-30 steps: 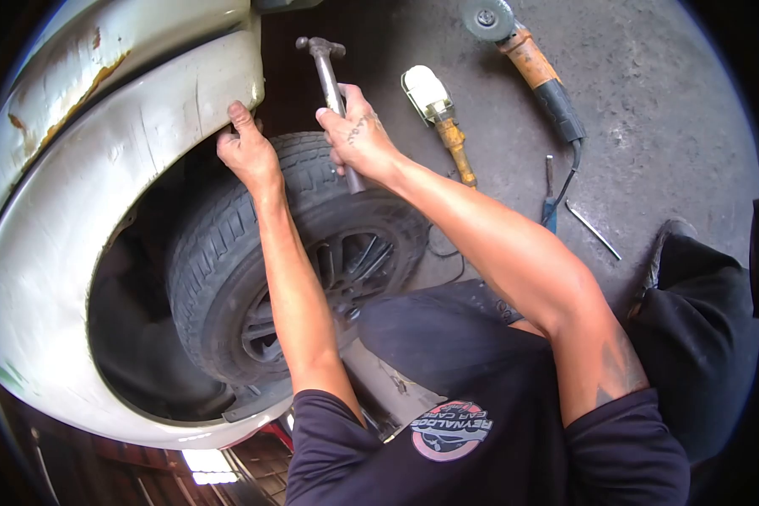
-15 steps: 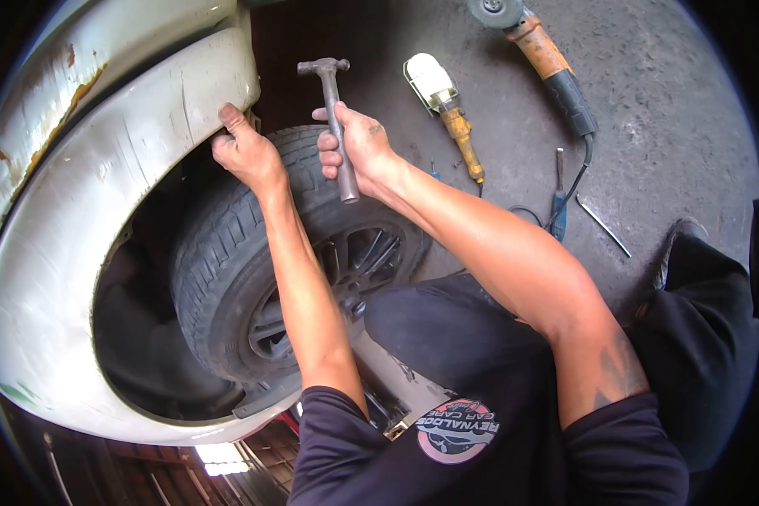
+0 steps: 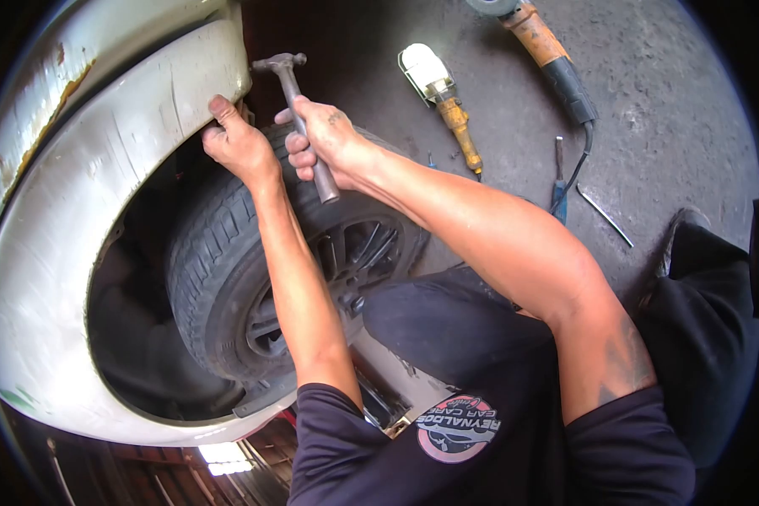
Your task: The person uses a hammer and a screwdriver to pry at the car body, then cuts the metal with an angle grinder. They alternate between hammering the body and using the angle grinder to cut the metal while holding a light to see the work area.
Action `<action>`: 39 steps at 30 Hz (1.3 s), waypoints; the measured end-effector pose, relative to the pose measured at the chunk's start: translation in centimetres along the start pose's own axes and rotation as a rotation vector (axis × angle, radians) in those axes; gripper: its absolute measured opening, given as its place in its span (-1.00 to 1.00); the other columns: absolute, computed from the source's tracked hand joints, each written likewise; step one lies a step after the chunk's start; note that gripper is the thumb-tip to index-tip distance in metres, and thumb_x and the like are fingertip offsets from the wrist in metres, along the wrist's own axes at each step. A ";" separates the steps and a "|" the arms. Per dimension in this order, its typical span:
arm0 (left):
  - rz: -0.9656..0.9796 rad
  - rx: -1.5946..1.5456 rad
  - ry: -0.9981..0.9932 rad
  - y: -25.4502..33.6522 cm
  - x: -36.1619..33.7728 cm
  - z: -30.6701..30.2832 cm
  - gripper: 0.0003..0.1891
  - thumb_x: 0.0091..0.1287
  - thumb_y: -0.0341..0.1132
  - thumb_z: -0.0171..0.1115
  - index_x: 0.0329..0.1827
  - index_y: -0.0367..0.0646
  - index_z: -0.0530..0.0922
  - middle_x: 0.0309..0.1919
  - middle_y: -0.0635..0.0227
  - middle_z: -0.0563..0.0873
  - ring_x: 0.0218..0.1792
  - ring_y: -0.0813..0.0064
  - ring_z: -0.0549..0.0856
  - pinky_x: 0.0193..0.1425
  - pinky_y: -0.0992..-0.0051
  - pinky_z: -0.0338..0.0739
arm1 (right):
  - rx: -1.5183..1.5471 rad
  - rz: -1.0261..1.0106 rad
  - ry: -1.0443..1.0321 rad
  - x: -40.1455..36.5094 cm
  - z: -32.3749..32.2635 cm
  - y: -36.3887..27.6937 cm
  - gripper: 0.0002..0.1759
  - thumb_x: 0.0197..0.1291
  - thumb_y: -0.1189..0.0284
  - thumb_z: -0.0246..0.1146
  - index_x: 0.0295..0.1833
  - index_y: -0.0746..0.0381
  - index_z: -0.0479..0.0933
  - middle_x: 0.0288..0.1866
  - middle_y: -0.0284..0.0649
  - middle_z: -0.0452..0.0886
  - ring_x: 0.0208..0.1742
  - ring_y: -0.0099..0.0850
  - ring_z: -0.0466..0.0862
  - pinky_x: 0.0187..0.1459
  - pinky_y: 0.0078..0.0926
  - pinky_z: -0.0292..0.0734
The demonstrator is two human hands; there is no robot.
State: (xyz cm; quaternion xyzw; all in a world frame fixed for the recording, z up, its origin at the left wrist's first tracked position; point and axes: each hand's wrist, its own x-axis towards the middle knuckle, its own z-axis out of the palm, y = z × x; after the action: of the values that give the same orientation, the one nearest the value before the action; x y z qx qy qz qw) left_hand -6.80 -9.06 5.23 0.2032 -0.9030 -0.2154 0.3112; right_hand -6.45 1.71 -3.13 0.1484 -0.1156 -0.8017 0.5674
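Note:
My left hand (image 3: 243, 152) grips the edge of a white car fender (image 3: 55, 261), thumb on the outer face and the other fingers hidden behind the lip. In my right hand (image 3: 331, 137) is a ball-peen hammer (image 3: 287, 83), held around the middle of its handle. Its head is up, tilted left, close beside the fender's end. Below both hands sits the tire (image 3: 201, 278) with its dark alloy wheel, inside the wheel arch. Scratches and dents run along the fender's surface.
On the concrete floor to the right lie a caged work lamp (image 3: 443, 105), lit, an orange angle grinder (image 3: 552, 63), a blue-handled screwdriver (image 3: 559, 181) and a thin metal rod (image 3: 605, 216). A rust-edged body panel (image 3: 46, 110) is at upper left.
The hammer and my right hand have moved left, and the hammer head now leans nearer the fender's end. My left hand keeps its grip on the edge.

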 end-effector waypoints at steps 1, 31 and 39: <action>-0.023 0.034 -0.003 0.1 0.1 -0.1 -0.31 0.62 0.12 0.23 -0.05 -0.62 0.66 -0.23 0.11 0.81 -0.25 0.46 0.74 -0.11 0.42 0.66 | -0.010 0.040 -0.020 0.3 0.1 -0.4 -0.50 0.72 0.01 -0.09 0.31 0.22 0.40 -0.50 -0.42 0.32 -0.60 -0.59 0.28 -0.55 -0.46 0.33; -0.002 -0.041 0.003 0.0 0.3 0.6 -0.27 0.63 0.13 0.20 0.09 -0.65 0.60 -0.08 -0.05 0.80 -0.08 0.23 0.82 0.10 0.27 0.77 | -0.216 0.044 0.012 -0.2 -1.6 -1.6 -0.52 0.71 -0.01 -0.09 0.25 0.20 0.38 -0.49 -0.41 0.34 -0.58 -0.59 0.31 -0.52 -0.47 0.34; -0.018 0.030 -0.026 -0.2 0.0 -0.4 -0.29 0.63 0.12 0.20 0.05 -0.64 0.64 -0.10 -0.02 0.82 -0.09 0.27 0.83 0.05 0.27 0.77 | -0.141 0.056 -0.014 -0.6 0.7 -2.3 -0.55 0.71 0.02 -0.08 0.24 0.20 0.39 -0.48 -0.42 0.34 -0.58 -0.59 0.28 -0.53 -0.49 0.31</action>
State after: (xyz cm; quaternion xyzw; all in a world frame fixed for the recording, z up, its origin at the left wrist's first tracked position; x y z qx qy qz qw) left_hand -6.49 -9.32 5.41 0.2135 -0.9082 -0.2071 0.2944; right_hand -8.49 3.05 -3.21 0.0990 -0.0669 -0.7926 0.5980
